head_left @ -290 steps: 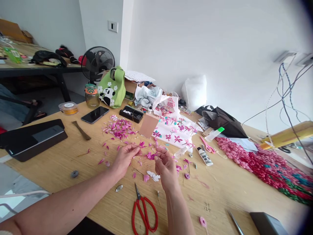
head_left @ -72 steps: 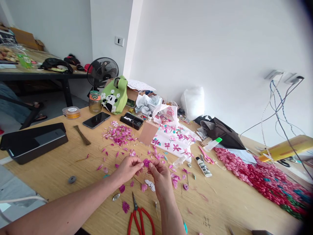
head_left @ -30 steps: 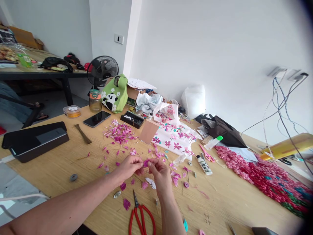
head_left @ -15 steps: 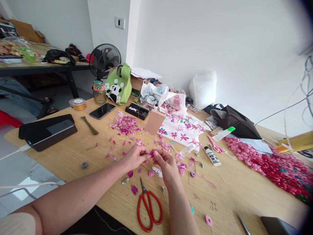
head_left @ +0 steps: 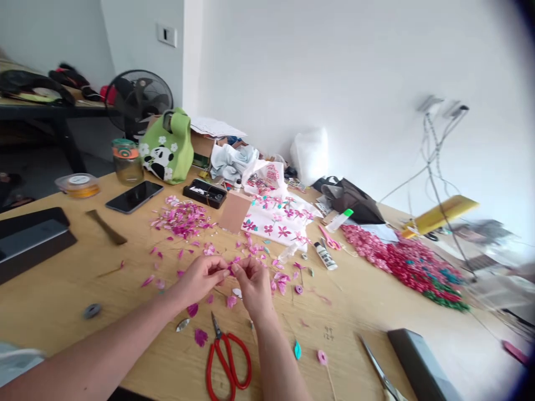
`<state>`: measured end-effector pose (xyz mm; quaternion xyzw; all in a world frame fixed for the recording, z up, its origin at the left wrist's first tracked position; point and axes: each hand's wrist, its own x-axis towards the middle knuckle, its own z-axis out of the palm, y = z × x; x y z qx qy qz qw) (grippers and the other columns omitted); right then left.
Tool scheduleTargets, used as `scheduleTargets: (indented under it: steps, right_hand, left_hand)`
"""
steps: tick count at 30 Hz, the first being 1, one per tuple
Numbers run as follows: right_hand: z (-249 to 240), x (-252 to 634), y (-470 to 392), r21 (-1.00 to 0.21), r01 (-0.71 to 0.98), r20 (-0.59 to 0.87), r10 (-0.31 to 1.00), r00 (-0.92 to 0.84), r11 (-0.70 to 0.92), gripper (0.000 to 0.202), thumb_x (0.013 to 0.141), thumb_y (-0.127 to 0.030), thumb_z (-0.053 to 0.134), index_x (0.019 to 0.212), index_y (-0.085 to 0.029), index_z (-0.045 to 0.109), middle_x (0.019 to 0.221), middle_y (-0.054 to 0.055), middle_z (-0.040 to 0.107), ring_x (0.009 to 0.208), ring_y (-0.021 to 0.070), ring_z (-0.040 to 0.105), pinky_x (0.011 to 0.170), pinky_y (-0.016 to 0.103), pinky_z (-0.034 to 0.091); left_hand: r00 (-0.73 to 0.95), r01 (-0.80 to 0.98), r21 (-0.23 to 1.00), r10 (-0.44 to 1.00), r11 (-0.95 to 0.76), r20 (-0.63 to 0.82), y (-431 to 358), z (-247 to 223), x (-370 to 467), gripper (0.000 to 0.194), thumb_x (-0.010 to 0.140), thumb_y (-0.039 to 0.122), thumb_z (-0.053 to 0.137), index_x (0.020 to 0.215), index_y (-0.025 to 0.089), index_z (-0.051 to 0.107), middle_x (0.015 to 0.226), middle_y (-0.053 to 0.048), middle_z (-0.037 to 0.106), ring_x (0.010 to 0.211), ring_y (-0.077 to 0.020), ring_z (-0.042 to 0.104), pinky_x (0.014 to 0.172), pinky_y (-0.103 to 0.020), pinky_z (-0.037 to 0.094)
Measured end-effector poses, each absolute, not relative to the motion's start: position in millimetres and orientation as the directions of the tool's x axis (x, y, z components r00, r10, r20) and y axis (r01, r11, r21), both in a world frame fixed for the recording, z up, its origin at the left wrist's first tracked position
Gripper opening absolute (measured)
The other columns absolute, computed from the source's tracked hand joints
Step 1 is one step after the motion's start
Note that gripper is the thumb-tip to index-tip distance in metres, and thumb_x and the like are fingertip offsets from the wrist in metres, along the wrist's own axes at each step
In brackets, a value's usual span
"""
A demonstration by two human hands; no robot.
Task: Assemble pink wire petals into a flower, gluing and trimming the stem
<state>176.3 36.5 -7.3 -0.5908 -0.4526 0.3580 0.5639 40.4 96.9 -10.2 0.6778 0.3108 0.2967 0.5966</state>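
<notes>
My left hand (head_left: 204,278) and my right hand (head_left: 254,287) meet over the middle of the wooden table (head_left: 159,351). Both pinch a small magenta petal (head_left: 231,268), mostly hidden by the fingertips. Loose petals lie scattered about the hands, with a heaped pile of pink petals (head_left: 184,217) beyond them to the left. Closer to me, red-handled scissors (head_left: 229,365) rest on the tabletop with their blades pointing away. Past my right hand, a white sheet (head_left: 276,225) carries several pink flowers, beside a brown card (head_left: 234,211).
Left of the petals are a phone (head_left: 134,197), a lidded tub (head_left: 78,186) and a jar (head_left: 127,161). A panda bag (head_left: 167,147) stands behind. Rightward lie a glue tube (head_left: 326,256), pink scissors (head_left: 330,238), bundled pink flowers (head_left: 401,262) and a dark box (head_left: 422,362).
The view has swung to the right, so everything appears shifted left and more of the right side shows. Both hands keep pinching the petal in nearly the same place over the table.
</notes>
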Motion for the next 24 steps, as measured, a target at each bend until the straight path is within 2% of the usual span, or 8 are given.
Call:
scheduleTargets:
  steps: [5, 12, 18, 21, 24]
  right_hand:
    - [-7.1, 176.4, 36.5, -0.988, 0.147, 0.092, 0.932, 0.35, 0.042, 0.022, 0.075, -0.036, 0.062, 0.066, -0.018, 0.054, 0.055, -0.005, 0.046, 0.051, 0.0093, 0.038, 0.049, 0.023, 0.028]
    - [-3.4, 174.4, 36.0, -1.0, -0.012, 0.008, 0.95, 0.312, 0.012, 0.024, 0.07, -0.036, 0.067, 0.066, -0.016, 0.055, 0.055, -0.004, 0.047, 0.05, 0.0085, 0.036, 0.048, 0.023, 0.026]
    - [-0.5, 174.0, 34.8, -0.999, -0.037, 0.024, 0.969, 0.244, 0.034, 0.022, 0.073, -0.036, 0.065, 0.074, -0.015, 0.059, 0.061, -0.002, 0.053, 0.054, 0.0098, 0.043, 0.052, 0.023, 0.032]
    - [-1.3, 171.5, 34.3, -0.999, 0.032, 0.045, 0.958, 0.284, 0.037, 0.018, 0.074, -0.032, 0.063, 0.071, -0.016, 0.058, 0.059, -0.003, 0.052, 0.052, 0.0097, 0.041, 0.051, 0.023, 0.031]
    - [-0.8, 165.9, 32.0, -0.975, 0.215, 0.131, 0.926, 0.354, 0.055, 0.01, 0.077, -0.025, 0.058, 0.071, -0.017, 0.057, 0.062, -0.001, 0.055, 0.056, 0.0115, 0.046, 0.053, 0.024, 0.033]
  left_hand:
    - [0.645, 0.064, 0.997, 0.764, -0.039, -0.012, 96.6, -6.2, 39.3, 0.024, 0.078, 0.039, 0.06, 0.074, 0.015, 0.062, 0.06, 0.003, 0.052, 0.058, -0.0124, 0.046, 0.056, -0.023, 0.036]
    - [0.651, 0.061, 0.993, 0.758, -0.104, 0.039, 95.5, 3.5, 34.2, 0.025, 0.079, 0.039, 0.059, 0.067, 0.017, 0.059, 0.061, 0.004, 0.047, 0.059, -0.012, 0.043, 0.055, -0.022, 0.036]
    - [0.662, 0.101, 0.983, 0.748, -0.151, 0.047, 96.9, 8.0, 30.1, 0.028, 0.079, 0.041, 0.059, 0.064, 0.017, 0.058, 0.059, 0.004, 0.045, 0.058, -0.0127, 0.042, 0.054, -0.022, 0.036]
    - [0.648, 0.14, 0.973, 0.76, -0.184, 0.05, 97.0, 7.3, 30.3, 0.029, 0.078, 0.042, 0.059, 0.062, 0.018, 0.057, 0.057, 0.004, 0.044, 0.057, -0.0127, 0.041, 0.053, -0.022, 0.035]
    - [0.631, 0.177, 0.96, 0.774, -0.218, 0.06, 97.2, 5.0, 30.6, 0.029, 0.078, 0.044, 0.059, 0.066, 0.018, 0.06, 0.058, 0.003, 0.048, 0.057, -0.0135, 0.043, 0.052, -0.022, 0.036]
